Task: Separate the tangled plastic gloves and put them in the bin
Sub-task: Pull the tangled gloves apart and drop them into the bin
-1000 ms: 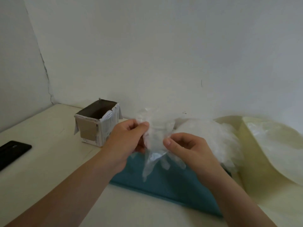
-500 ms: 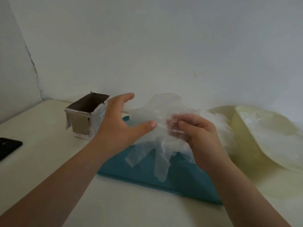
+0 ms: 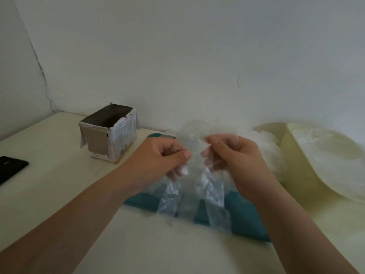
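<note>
A clear plastic glove point(image 3: 197, 186) hangs between my two hands above a teal tray point(image 3: 245, 220), its fingers dangling down. My left hand point(image 3: 158, 161) pinches its left side with curled fingers. My right hand point(image 3: 237, 155) grips its right side at the cuff. Behind my right hand lies a heap of tangled clear gloves point(image 3: 268, 149) on the tray. The cream bin point(image 3: 296, 175) stands to the right, with clear plastic point(image 3: 331, 155) lying in it.
A cut-open carton box point(image 3: 110, 135) stands at the back left of the cream table point(image 3: 49, 184). A black phone point(image 3: 9, 169) lies at the left edge. White walls close off the back and left.
My left hand, open half a second ago, now pinches the glove. Both hands have come close together and the glove hangs lower, its fingers pointing down.
</note>
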